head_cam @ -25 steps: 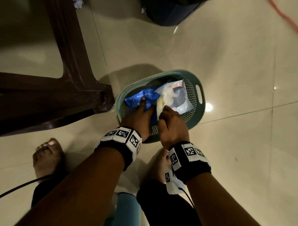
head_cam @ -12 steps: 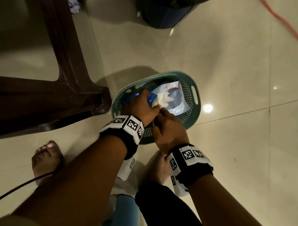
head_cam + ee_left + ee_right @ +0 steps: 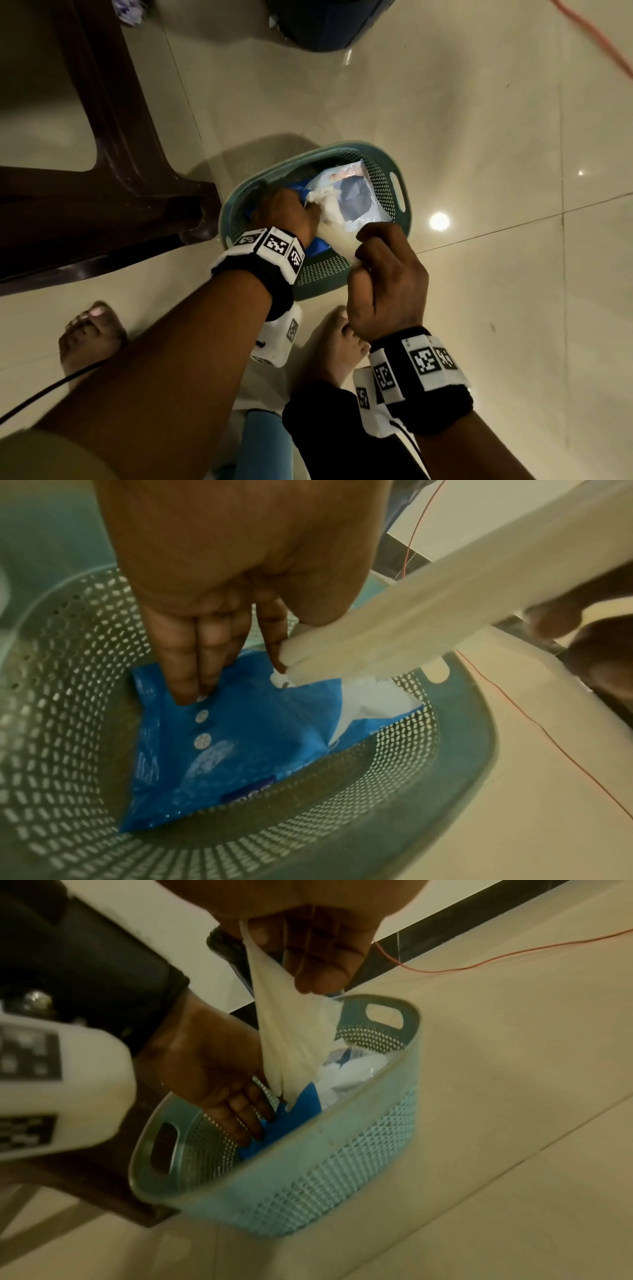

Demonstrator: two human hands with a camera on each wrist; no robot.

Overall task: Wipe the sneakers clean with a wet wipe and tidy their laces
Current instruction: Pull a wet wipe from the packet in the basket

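Wet wipe (image 3: 287, 1031) pinched by right hand (image 3: 387, 284); left hand (image 3: 219, 588) fingers flat on pack (image 3: 240, 750) in basket (image 3: 342, 1177).

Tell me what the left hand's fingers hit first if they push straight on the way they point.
The left hand points down into the basket; its fingers already touch the blue wipe pack, with the basket's perforated floor seemingly right beneath.

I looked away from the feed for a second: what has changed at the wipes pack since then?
The right hand, pinching the wet wipe, has pulled up and back from the basket, stretching the wipe out of the blue pack. The left hand has slid further over the pack and presses it down. The basket has stayed where it was.
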